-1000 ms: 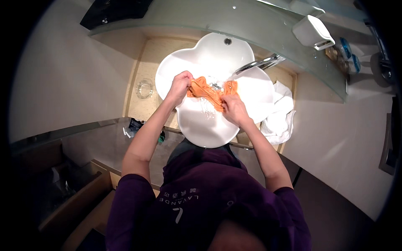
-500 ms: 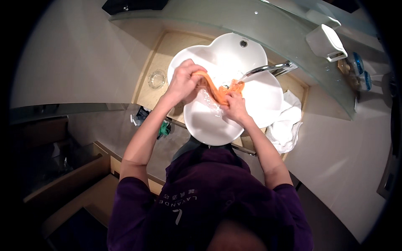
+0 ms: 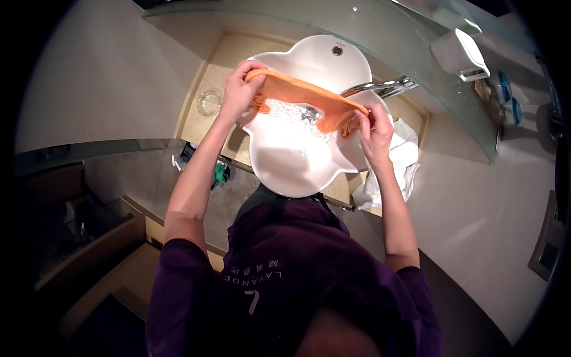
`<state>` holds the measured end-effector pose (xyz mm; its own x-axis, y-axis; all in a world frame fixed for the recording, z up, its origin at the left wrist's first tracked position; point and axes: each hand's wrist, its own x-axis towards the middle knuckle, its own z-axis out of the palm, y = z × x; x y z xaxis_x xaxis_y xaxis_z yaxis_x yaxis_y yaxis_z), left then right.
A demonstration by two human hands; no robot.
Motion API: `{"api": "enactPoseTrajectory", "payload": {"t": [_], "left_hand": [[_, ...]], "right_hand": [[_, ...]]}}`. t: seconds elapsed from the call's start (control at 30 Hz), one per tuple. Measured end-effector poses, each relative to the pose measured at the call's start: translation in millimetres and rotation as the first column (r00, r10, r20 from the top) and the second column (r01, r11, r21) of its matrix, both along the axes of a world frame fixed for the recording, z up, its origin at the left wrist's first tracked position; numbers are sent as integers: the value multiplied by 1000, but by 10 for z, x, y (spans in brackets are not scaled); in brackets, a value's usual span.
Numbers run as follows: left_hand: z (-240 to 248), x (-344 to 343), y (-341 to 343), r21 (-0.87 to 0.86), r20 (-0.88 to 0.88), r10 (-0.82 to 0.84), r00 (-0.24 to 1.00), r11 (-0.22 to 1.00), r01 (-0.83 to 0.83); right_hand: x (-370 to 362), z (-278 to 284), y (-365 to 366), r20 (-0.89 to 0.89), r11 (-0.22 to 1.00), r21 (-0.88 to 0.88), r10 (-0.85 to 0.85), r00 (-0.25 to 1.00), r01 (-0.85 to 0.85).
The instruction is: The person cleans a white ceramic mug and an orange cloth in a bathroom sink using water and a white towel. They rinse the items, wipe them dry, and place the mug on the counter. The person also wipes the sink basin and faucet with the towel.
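Observation:
An orange cloth [image 3: 309, 94] is stretched between my two hands above a white, lobed washbasin [image 3: 285, 169]. My left hand [image 3: 239, 92] pinches its left end, and my right hand [image 3: 376, 132] grips the right end. Loose folds hang down toward the bowl. Bubbly water [image 3: 294, 117] lies in the basin below the cloth. The chrome faucet [image 3: 380, 87] reaches in from the right, its tip partly behind the cloth.
On the stone counter [image 3: 223, 56] a clear glass ashtray-like dish [image 3: 209, 103] sits left of the basin. White towels [image 3: 398, 160] lie crumpled on the right. A glass shelf [image 3: 285, 18] runs behind, bearing a white container [image 3: 461, 55]. Something green [image 3: 220, 173] hangs below the counter.
The orange cloth was bunched low in the basin and is now raised and spread out. My right hand has moved right and my left hand slightly left and farther away.

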<state>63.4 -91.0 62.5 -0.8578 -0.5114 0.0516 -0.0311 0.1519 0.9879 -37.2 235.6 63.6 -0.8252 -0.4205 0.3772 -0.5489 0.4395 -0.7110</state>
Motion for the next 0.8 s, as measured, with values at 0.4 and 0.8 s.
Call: {"api": "enactPoseTrajectory", "payload": {"t": [0.4, 0.8], "left_hand": [[-1056, 79, 756, -506, 719, -443, 536, 196, 840], [-791, -188, 319, -511, 827, -254, 502, 31, 859]], "right_hand": [[223, -961, 21, 163, 692, 666, 227, 960, -277], [127, -413, 270, 48, 750, 655, 79, 996, -91]]}}
